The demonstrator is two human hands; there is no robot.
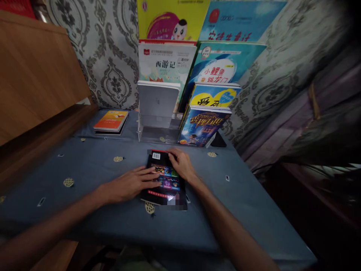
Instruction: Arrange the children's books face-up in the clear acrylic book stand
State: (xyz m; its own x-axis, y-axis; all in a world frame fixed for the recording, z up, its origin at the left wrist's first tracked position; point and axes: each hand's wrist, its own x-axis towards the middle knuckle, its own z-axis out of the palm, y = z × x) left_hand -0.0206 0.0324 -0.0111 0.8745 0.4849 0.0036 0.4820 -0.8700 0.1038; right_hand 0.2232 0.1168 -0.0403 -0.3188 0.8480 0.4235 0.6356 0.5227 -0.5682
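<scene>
A dark book (166, 188) lies back cover up on the blue tablecloth (93, 165), its barcode at the far end. My left hand (131, 185) rests flat on the book's left side, fingers stretched out across the cover. At the book's far right corner, my right hand (180, 162) has its fingers curled over the top edge. Both forearms reach in from the near edge of the table.
A tiered clear stand (156, 130) at the back holds several children's books (204, 126) leaning against patterned wallpaper. An orange book stack (112, 121) lies at the back left. A wooden panel (34, 71) rises at left. A dark object (218, 141) sits beside the stand.
</scene>
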